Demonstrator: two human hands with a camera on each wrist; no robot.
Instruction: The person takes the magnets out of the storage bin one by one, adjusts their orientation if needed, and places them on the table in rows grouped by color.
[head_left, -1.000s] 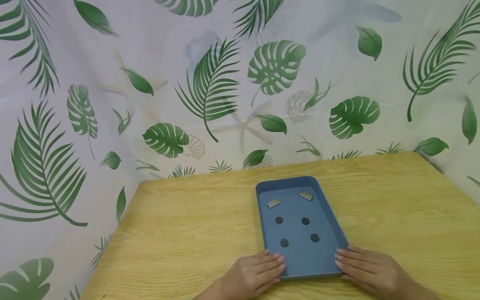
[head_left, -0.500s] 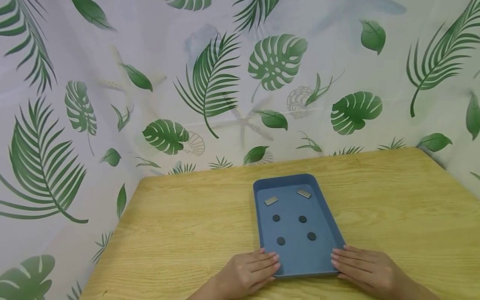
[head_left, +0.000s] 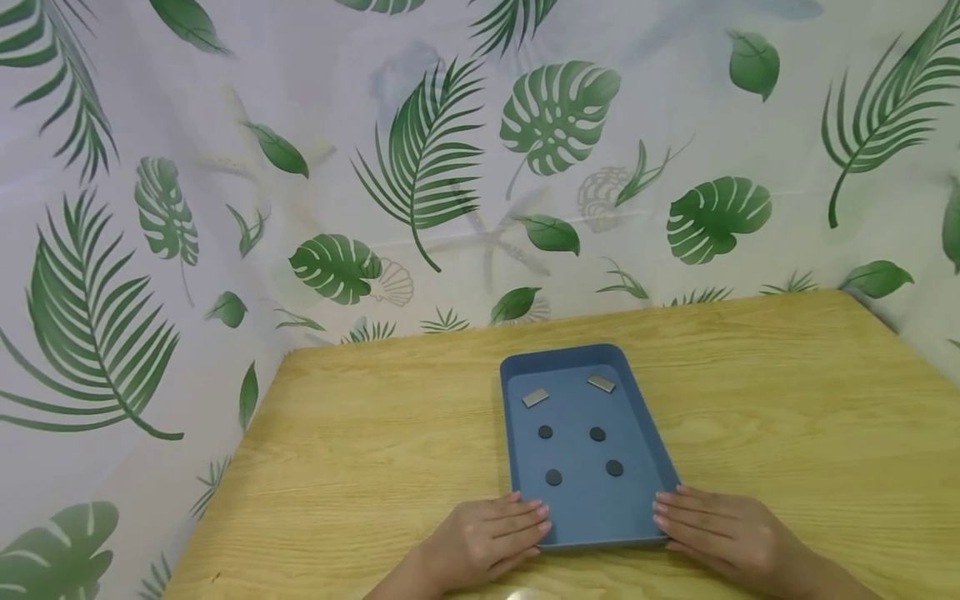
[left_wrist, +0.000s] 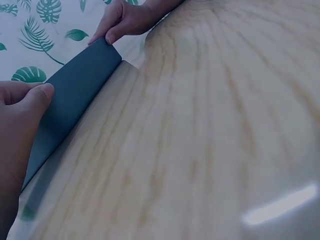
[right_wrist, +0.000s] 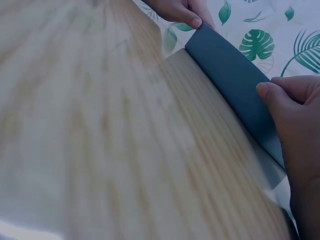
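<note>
A blue rectangular tray (head_left: 600,523) lies on the table in the head view, its far end tilted slightly left. My left hand (head_left: 487,533) grips its near left corner, fingers over the rim. At the near right corner my right hand (head_left: 727,529) grips it likewise. Both wrist views show a thumb against the outer side of the tray wall (left_wrist: 75,90), pinching it with the fingers. Inside the tray, two silver rectangular pieces (head_left: 536,397) lie toward the far end. Several small dark round discs (head_left: 597,434) lie nearer the middle, apart from each other.
The wood-grain table (head_left: 375,442) extends on both sides of the tray. Behind and to the left stands a white leaf-printed backdrop (head_left: 450,167). A bright light reflection (left_wrist: 280,205) shows on the tabletop in the left wrist view.
The tray has slid a little to the left, both hands moving with it and keeping their hold. The pieces inside stay in the same arrangement. The head view has shifted slightly.
</note>
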